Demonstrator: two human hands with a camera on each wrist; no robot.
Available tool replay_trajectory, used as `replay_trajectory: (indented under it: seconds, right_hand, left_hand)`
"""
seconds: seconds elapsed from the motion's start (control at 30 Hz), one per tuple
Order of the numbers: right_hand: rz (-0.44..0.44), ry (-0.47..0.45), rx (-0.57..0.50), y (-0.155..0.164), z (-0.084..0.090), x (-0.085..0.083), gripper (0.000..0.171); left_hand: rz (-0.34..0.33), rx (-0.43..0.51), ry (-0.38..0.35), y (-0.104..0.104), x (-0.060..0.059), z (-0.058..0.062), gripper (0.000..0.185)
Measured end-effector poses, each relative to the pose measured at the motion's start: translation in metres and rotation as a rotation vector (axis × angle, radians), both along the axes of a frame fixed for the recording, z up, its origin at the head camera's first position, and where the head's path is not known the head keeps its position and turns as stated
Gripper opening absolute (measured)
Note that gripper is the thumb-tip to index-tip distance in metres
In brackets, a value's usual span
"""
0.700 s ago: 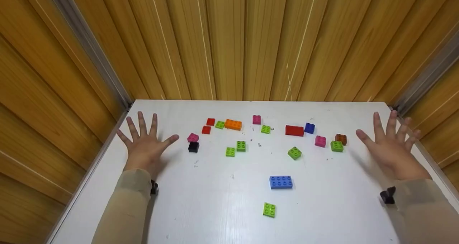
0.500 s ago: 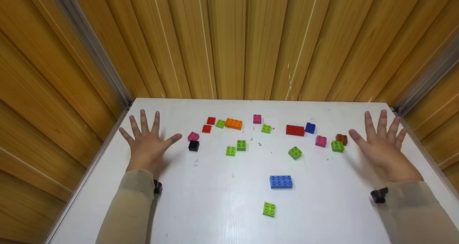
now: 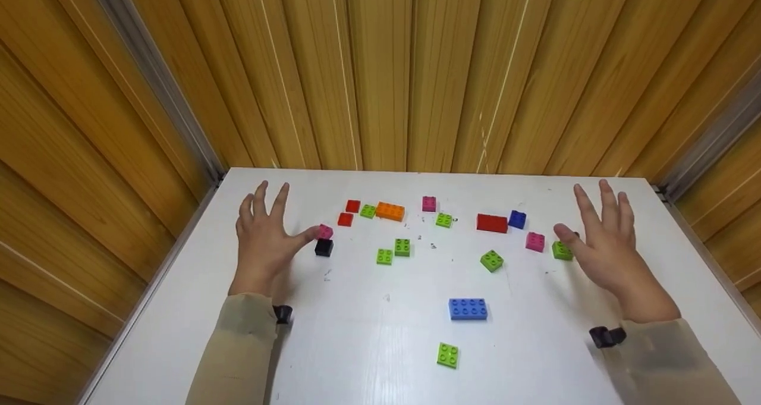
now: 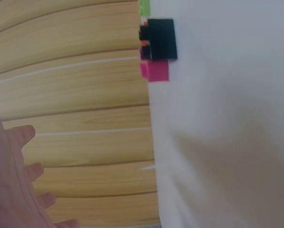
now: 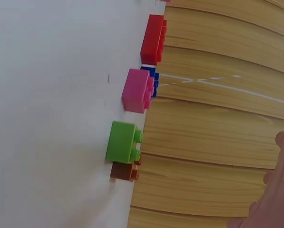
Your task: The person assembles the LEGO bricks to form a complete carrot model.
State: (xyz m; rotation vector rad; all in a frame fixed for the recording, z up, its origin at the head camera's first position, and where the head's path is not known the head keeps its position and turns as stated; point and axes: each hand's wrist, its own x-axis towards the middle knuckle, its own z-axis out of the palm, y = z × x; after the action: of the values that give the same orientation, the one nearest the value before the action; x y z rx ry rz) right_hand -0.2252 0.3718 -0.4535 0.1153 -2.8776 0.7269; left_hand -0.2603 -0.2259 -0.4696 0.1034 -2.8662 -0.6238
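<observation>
While both hands lay flat and wide apart at the two sides of the white bench (image 3: 368, 357) a moment ago, each has now drawn inward toward the scattered plastic building bricks. The left hand (image 3: 264, 238) has slid right with its fingers straight and loosely spread, gripping nothing; its thumb tip now reaches the small pink square brick (image 3: 324, 232), which sits just behind the small black square brick (image 3: 323, 247). From the head view I cannot tell whether the thumb truly touches the pink one or only lies beside it. In the left wrist view the same pair shows as black brick (image 4: 161, 39) and pink brick (image 4: 156, 71) close together at the bench's far edge of sight.

The right hand (image 3: 597, 244) has moved left, fingers also straight and open, empty. Its thumb now sits at the lime-green square brick (image 3: 560, 250) and covers the small brown brick that stood behind it; the right wrist view shows green (image 5: 122, 142) with brown (image 5: 124, 172) just beside it, and a pink brick (image 5: 138, 90) next along.

I judge that the hands are closing on the outermost bricks of the row, the pink and the lime-green, with no brick yet lifted
</observation>
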Motion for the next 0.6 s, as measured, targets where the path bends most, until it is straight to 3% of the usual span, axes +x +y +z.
replay_trajectory:
  seconds: [0.27,0.43,0.6]
  right_hand:
    - [0.022,0.16,-0.095,-0.019,0.003,0.014,0.082]
    - [0.045,0.211,-0.172,-0.029,-0.001,0.017,0.07]
    - [0.072,0.225,-0.278,-0.039,-0.008,0.017,0.056]
  left_hand:
    - [-0.03,0.062,0.05,0.019,0.006,0.005,0.122]
    - [-0.053,0.174,0.045,0.027,0.013,0.0,0.114]
    - [-0.123,0.299,0.048,0.041,0.019,-0.003,0.107]
